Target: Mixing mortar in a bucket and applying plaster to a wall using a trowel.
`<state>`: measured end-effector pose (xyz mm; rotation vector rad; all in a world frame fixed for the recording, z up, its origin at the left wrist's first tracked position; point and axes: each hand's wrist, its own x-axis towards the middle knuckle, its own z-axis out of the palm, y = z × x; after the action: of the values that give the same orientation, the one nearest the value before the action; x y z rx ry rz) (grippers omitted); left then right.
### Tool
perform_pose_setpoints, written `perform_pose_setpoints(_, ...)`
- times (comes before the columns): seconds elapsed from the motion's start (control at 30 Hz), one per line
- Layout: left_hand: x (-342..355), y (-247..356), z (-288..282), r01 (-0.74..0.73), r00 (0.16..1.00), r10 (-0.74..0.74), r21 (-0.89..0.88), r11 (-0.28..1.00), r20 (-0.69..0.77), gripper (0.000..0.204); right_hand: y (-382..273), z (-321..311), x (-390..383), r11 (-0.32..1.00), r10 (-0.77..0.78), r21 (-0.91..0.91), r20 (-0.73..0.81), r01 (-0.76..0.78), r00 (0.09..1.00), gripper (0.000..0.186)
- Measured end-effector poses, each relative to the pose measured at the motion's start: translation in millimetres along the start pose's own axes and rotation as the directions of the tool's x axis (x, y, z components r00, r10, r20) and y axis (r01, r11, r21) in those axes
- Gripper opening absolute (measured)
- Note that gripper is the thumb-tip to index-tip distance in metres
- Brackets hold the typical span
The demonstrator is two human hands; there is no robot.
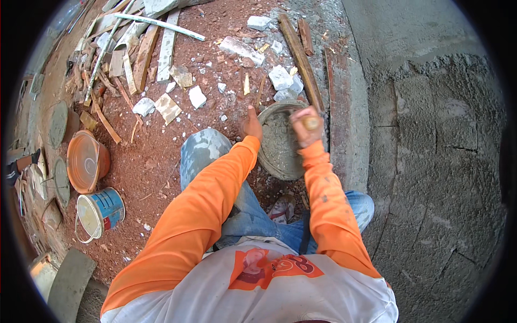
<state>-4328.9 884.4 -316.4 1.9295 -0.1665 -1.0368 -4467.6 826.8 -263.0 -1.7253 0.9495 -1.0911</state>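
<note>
Mortar [277,137] seems mid-scoop: left hand [251,126] holds the bucket [284,175], right hand [308,129] grips a handle [311,123]; lifting would need steadiness.

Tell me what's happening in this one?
A person in an orange-sleeved shirt has the left hand at the side of a round bucket of grey, mortar-like mix. The right hand, slightly blurred, grips a light-coloured handle at the bucket's right side; the tool's working end can't be made out. An orange basin and a blue pail stand off to the left.
</note>
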Motion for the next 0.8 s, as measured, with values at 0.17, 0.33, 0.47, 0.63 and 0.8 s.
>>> perform_pose_setpoints(0.17, 2, -11, -14, 0.008, 0.998, -0.008, 0.006, 1.000, -0.062, 0.072, -29, -5, -23, 0.997, 0.054, 0.030, 0.326, -0.067, 0.944, 0.010)
perform_pose_setpoints(0.33, -2, -5, -7, -0.040, 0.999, 0.042, 0.063, 0.997, -0.027, 0.072, -23, -18, -40, 0.981, 0.063, 0.172, 0.160, -0.091, 0.985, 0.010)
perform_pose_setpoints(0.47, 0, -3, -14, 0.011, 1.000, -0.011, 0.023, 1.000, 0.002, 0.075, -54, -14, -57, 0.990, 0.123, 0.020, 0.362, -0.139, 0.924, 0.014)
perform_pose_setpoints(0.63, 6, -5, -5, 0.044, 0.999, -0.043, 0.062, 0.997, -0.009, 0.079, -67, -29, -43, 0.988, 0.026, 0.148, 0.171, -0.051, 0.985, 0.014)
perform_pose_setpoints(0.8, 26, -26, 3, 0.027, 0.994, -0.027, -0.004, 1.000, -0.104, 0.078, -138, -63, -2, 0.931, -0.137, 0.335, -0.049, 0.146, 0.989, 0.006)
